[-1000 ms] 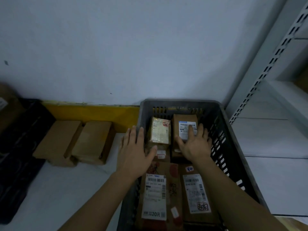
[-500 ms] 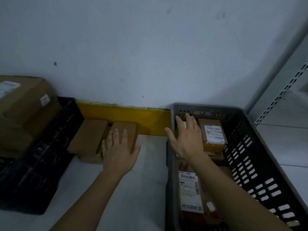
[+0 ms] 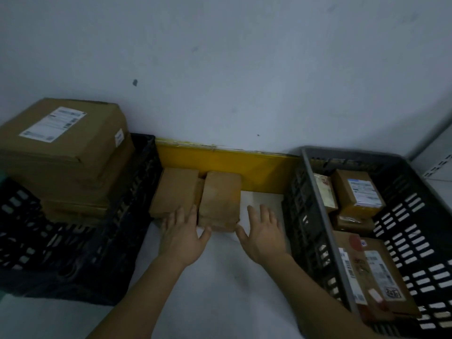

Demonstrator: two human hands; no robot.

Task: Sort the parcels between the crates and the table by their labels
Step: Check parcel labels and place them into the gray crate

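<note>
Flanking the plain parcel point(image 3: 219, 199), left hand point(image 3: 182, 234) and right hand point(image 3: 264, 232) spread open.

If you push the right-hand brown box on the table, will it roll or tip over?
Probably neither. The right brown box has flat faces and square corners, so it should slide, not roll. It lies low and wide on the table, so tipping seems unlikely. Its plain cardboard looks stiff; its weight cannot be told. Both the left hand and right hand are open beside it.
</note>
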